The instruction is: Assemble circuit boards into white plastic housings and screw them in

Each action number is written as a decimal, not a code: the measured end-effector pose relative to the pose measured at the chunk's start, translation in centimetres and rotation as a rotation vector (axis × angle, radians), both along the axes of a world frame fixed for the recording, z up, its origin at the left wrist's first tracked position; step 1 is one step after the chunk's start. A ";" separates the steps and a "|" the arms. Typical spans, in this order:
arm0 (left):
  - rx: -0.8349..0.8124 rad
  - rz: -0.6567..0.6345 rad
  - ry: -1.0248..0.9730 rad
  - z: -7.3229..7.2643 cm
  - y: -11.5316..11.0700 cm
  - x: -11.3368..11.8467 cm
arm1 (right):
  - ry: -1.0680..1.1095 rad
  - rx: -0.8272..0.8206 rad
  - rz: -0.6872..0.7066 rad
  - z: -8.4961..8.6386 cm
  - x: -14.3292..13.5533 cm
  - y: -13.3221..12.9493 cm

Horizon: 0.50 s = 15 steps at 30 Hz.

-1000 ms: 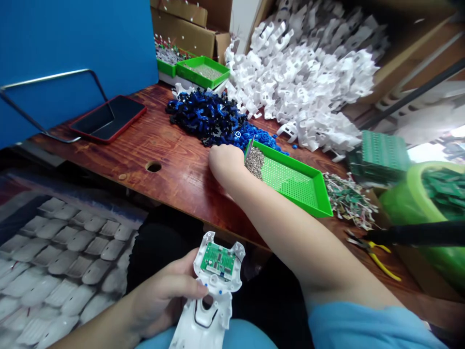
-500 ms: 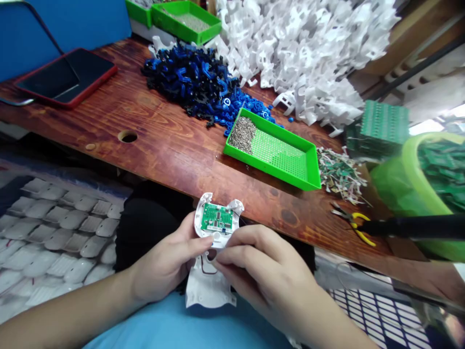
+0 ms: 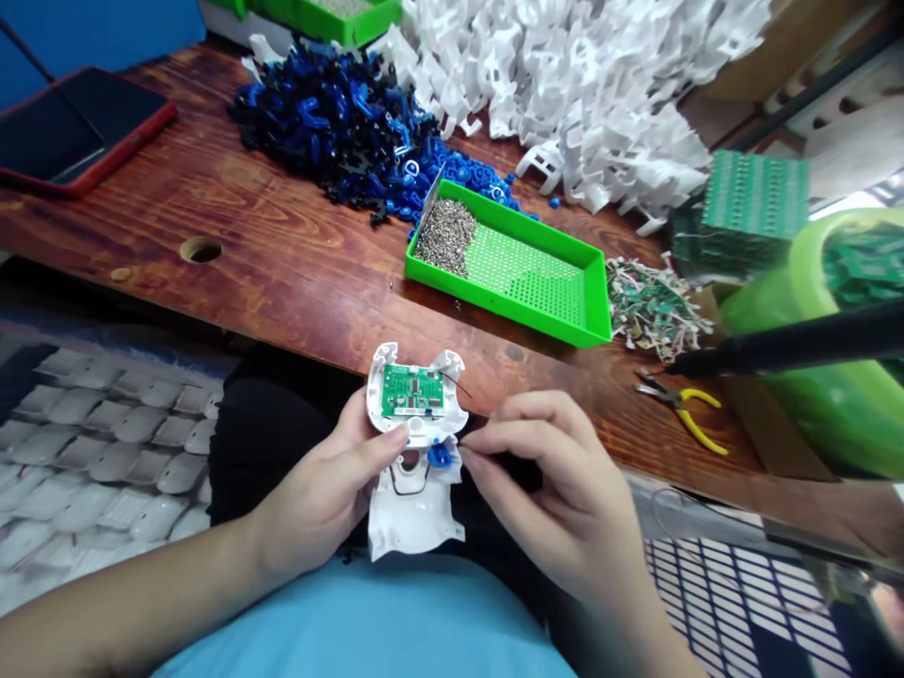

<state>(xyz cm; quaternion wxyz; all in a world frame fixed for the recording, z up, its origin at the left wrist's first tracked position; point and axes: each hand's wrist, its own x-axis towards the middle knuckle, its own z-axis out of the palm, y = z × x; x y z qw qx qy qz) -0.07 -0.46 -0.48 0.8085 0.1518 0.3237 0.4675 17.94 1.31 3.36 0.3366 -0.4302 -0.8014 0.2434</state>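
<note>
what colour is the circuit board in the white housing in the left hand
The circuit board is green, best seen in the head view.

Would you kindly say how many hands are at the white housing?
2: the left hand grips the white housing on its left; the right hand is by its right edge, contact unclear. No others show there.

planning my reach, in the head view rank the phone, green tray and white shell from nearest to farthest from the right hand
From the right hand:
1. White shell, just to its left
2. Green tray, ahead on the table
3. Phone, far left on the table
</note>
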 end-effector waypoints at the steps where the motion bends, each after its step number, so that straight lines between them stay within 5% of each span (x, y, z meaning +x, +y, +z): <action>1: 0.012 0.003 0.020 -0.1 0.0 0.0 | -0.076 -0.023 0.032 0.2 0.2 -0.1; 7: 0.084 0.042 0.171 -0.4 -0.5 0.3 | -0.292 0.081 -0.101 -0.3 -0.6 -0.7; 15: 0.174 0.039 0.177 0.3 -1.3 0.7 | -0.313 0.177 -0.167 -0.9 -1.8 -1.1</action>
